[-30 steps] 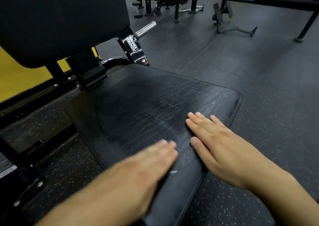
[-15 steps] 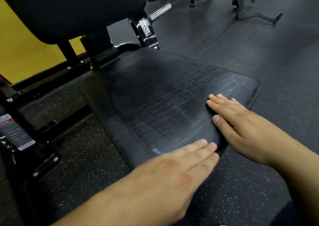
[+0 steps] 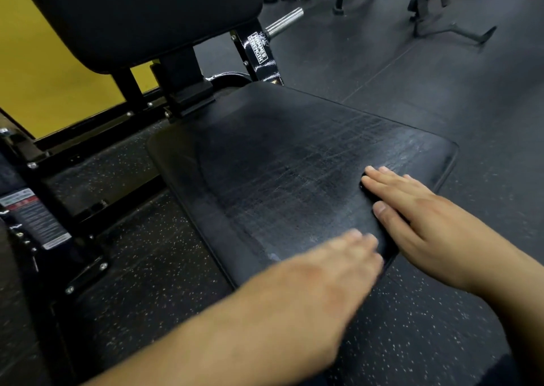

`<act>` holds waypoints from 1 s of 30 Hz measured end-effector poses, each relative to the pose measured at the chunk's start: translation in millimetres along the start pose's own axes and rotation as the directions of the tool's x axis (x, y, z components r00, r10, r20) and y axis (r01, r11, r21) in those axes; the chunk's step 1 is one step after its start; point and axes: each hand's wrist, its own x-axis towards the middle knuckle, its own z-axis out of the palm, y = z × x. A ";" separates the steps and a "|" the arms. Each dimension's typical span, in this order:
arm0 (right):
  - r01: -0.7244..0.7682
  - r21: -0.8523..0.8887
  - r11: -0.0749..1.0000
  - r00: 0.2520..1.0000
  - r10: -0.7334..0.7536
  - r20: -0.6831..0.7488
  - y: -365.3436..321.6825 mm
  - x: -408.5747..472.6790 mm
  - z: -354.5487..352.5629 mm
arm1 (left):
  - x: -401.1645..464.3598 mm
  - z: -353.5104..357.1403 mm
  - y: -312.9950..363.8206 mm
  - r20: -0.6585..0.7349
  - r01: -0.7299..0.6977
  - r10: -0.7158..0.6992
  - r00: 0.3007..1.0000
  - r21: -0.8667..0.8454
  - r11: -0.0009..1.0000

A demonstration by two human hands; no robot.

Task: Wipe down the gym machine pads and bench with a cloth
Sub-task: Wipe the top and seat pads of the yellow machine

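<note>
Seat pad (image 3: 294, 162) long axis toward back pad (image 3: 132, 11), left hand (image 3: 329, 273), right hand (image 3: 418, 215) flat, fingers straight

We see dark speckled rubber flooring (image 3: 426, 335) across the lower frame, seamed smooth mats (image 3: 412, 70) at upper right, a yellow wall panel (image 3: 44, 70) at upper left, and black equipment stands (image 3: 435, 11) along the top edge.

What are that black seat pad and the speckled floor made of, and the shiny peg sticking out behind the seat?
Seat pad: looks like black vinyl or a similar faux leather over padding, matte, its surface cracked in fine crossing lines. Floor: probably rubber matting, dark with pale flecks and visible seams. Peg: bare metal, likely steel, judging by its bright silvery sheen.
</note>
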 end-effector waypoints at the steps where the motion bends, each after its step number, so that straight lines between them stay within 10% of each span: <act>1: 0.001 0.011 1.000 1.000 -0.001 0.000 0.8 0.2 -1.2 | -1.0 -5.5 8.3 0.047 0.008 -0.005 0.999 -0.058 0.998; 9: -0.002 0.040 0.999 1.000 0.003 -0.018 6.1 -0.5 -2.3 | -28.4 -11.1 -104.1 0.365 0.036 0.024 0.931 -0.157 0.987; 14: 0.000 -0.006 1.000 0.999 -0.001 -0.047 5.4 -4.9 1.3 | -50.4 -37.7 -122.0 0.104 0.457 -0.451 0.887 -0.048 0.888; 18: 0.013 -0.031 0.999 1.000 -0.014 -0.018 1.0 -4.5 -0.1 | -24.2 -27.1 -34.1 0.048 0.126 -0.123 0.991 -0.068 0.990; 23: 0.056 -0.001 0.998 0.998 -0.056 0.004 -11.5 2.6 -0.2 | -20.4 -50.6 -32.0 0.224 0.094 -0.067 0.972 -0.111 0.989; 30: 0.082 -0.025 0.996 0.996 -0.081 0.027 -20.6 7.4 7.4 | -33.9 -82.5 -140.6 0.253 0.533 -0.524 0.813 0.040 0.845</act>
